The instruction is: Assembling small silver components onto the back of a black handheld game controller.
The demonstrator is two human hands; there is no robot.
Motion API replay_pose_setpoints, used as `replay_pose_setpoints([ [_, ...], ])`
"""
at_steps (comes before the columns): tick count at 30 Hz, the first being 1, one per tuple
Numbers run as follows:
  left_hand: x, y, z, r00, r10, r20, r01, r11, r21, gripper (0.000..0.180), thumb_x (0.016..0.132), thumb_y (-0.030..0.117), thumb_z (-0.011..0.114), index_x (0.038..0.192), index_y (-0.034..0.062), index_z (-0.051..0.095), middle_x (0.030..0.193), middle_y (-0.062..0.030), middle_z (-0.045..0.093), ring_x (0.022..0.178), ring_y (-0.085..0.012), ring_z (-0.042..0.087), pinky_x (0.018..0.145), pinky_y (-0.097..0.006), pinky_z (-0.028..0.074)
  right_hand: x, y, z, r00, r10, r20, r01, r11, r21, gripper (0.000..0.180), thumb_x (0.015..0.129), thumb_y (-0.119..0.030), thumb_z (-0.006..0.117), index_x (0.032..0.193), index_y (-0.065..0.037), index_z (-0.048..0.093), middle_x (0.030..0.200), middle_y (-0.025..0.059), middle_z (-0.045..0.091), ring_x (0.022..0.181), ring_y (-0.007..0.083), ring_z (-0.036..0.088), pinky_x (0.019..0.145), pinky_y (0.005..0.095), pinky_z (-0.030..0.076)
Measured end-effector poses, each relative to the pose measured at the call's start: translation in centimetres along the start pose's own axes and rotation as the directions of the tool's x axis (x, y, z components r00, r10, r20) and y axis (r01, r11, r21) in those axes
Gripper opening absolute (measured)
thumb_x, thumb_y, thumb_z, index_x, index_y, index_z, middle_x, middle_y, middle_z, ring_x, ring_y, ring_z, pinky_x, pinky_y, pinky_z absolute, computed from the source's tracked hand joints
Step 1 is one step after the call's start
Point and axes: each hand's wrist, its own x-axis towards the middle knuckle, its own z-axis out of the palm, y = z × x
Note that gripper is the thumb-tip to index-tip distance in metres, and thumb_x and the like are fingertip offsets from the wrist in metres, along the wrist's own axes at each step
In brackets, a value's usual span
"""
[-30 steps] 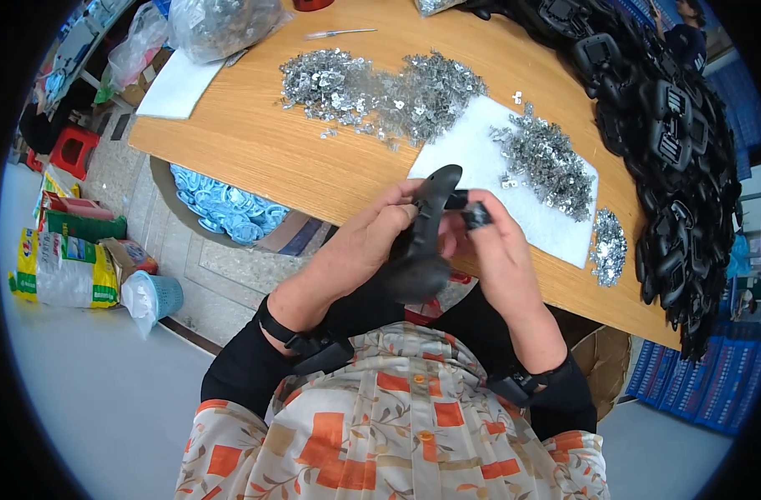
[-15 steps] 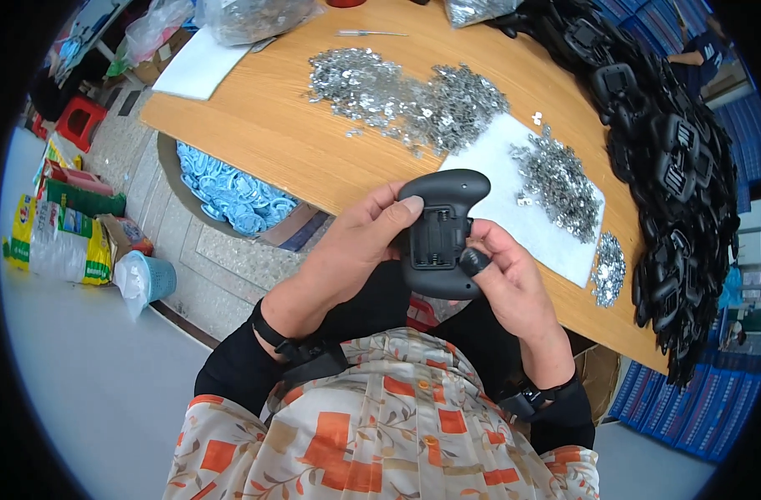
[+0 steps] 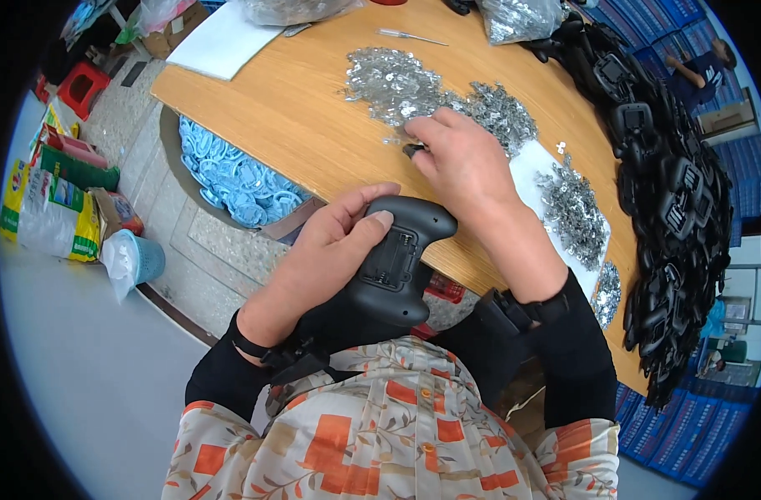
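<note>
Black controller [image 3: 365,279], seen in the head view, is tilted in front of the near edge of the wooden table [image 3: 264,108], over the person's lap. Its back faces the camera, with an uncovered battery compartment [image 3: 390,258] in which metal springs show. The left hand [image 3: 318,254] is closed around the controller's left side, thumb lying on the back beside the compartment and fingers curled behind.

The right hand [image 3: 468,158] is away from the controller, over the table at the near side of the silvery metal pieces [image 3: 389,79]. Its fingers are bent and close together, and something dark shows at the thumb's tip; whether they pinch a piece cannot be told. More metal pieces, a darker heap [image 3: 497,112], lie just beyond this hand. To the right, a white sheet [image 3: 530,162] bears another grey heap [image 3: 574,208], with a small shiny pile [image 3: 607,296] near its lower corner.

Along the table's right side runs a long bank of black controllers [image 3: 635,121]. A thin tool [image 3: 412,36] lies toward the far edge, near a clear bag [image 3: 518,18] of metal pieces. Left of the controller, a round container holds blue plastic parts [image 3: 239,175].
</note>
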Motion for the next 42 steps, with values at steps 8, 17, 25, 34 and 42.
replay_pose_setpoints([
  [8, 0.0, 0.8, -0.4, 0.999, 0.010, 0.044, -0.011, 0.999, 0.030, 0.032, 0.104, 0.015, 0.052, 0.133, 0.0010, 0.054, 0.119, -0.0032, 0.063, 0.106, -0.0083, 0.058, 0.093, -0.024, 0.048, 1.3, 1.2, 1.4, 0.975, -0.220, -0.028, 0.217, 0.972, -0.090, 0.017, 0.078, -0.010, 0.068, 0.095, -0.005, 0.071, 0.090, 0.0095, 0.067, 0.093, 0.0318, 0.063, 0.087, 0.0422, 0.048],
  [17, 2.2, 1.4, -0.8, 0.989, 0.111, 0.094, -0.134, 0.946, 0.296, 0.028, 0.107, 0.024, 0.051, 0.117, 0.0021, 0.063, 0.102, 0.0013, 0.062, 0.097, -0.0044, 0.055, 0.086, -0.023, 0.046, -2.0, -0.4, -4.7, 0.994, 0.003, 0.112, -0.045, 0.923, 0.382, 0.025, 0.072, 0.003, 0.067, 0.097, 0.002, 0.063, 0.087, 0.0082, 0.064, 0.080, 0.0180, 0.063, 0.075, 0.0283, 0.051],
  [25, 3.2, 1.4, 2.3, 0.975, 0.069, 0.212, -0.104, 0.981, 0.161, 0.025, 0.106, 0.027, 0.053, 0.105, 0.0035, 0.062, 0.087, 0.0056, 0.058, 0.079, -0.0008, 0.051, 0.069, -0.020, 0.045, -5.7, 0.3, -5.5, 0.970, 0.230, 0.080, -0.228, 0.742, 0.631, 0.024, 0.076, -0.001, 0.068, 0.100, 0.001, 0.068, 0.088, -0.0021, 0.065, 0.084, 0.0078, 0.058, 0.079, 0.0244, 0.048],
  [34, 3.6, 0.6, 5.7, 0.976, 0.156, 0.150, -0.204, 0.893, 0.402, 0.022, 0.106, 0.024, 0.052, 0.105, 0.0040, 0.062, 0.087, 0.0049, 0.060, 0.080, -0.0015, 0.054, 0.071, -0.021, 0.046, -9.0, 1.3, -5.5, 0.848, 0.447, 0.286, -0.502, 0.503, 0.704, 0.010, 0.083, -0.002, 0.062, 0.092, 0.000, 0.067, 0.078, -0.0049, 0.059, 0.074, 0.0031, 0.051, 0.068, 0.0216, 0.045],
  [42, 4.7, -1.3, 5.4, 0.972, 0.164, 0.166, -0.225, 0.844, 0.486, 0.025, 0.105, 0.016, 0.048, 0.118, 0.0005, 0.062, 0.092, -0.0036, 0.068, 0.086, -0.0087, 0.062, 0.077, -0.026, 0.052, -12.0, 3.4, -6.5, 0.856, 0.444, 0.266, -0.461, 0.420, 0.782, 0.011, 0.085, 0.000, 0.062, 0.096, -0.001, 0.064, 0.090, -0.0039, 0.062, 0.082, 0.0051, 0.054, 0.079, 0.0213, 0.044],
])
